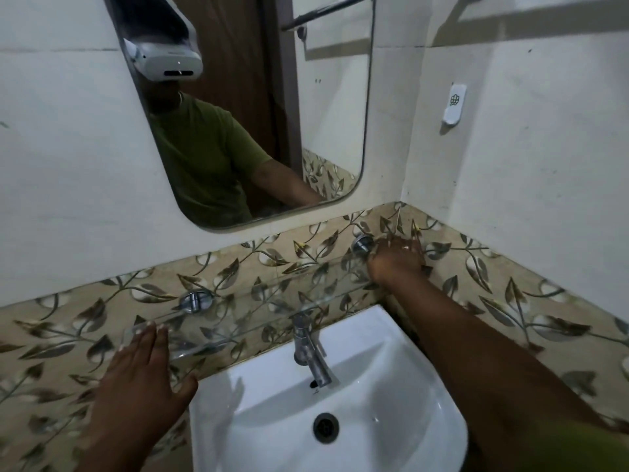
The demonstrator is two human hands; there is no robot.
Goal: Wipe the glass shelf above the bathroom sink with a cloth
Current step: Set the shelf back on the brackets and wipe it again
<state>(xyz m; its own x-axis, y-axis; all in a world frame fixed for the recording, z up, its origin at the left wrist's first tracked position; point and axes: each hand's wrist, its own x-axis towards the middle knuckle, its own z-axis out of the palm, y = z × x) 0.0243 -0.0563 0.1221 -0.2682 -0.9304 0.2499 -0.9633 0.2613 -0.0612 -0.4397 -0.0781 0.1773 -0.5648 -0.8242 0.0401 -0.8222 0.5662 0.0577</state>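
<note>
Left hand [141, 373] flat, fingers spread, tips on left end of clear glass shelf [238, 321]. Right hand [396, 260] at right end by chrome bracket [362, 245]; grip unclear, cloth not discernible. No legible writing. Glossy white ceramic sink [391, 386] below.

The left hand [143, 373] lies flat, fingers [149, 335] spread, tips at the near left end of the glass shelf [238, 321]. The right hand [396, 262] reaches palm down over its far right end, arm outstretched.
</note>
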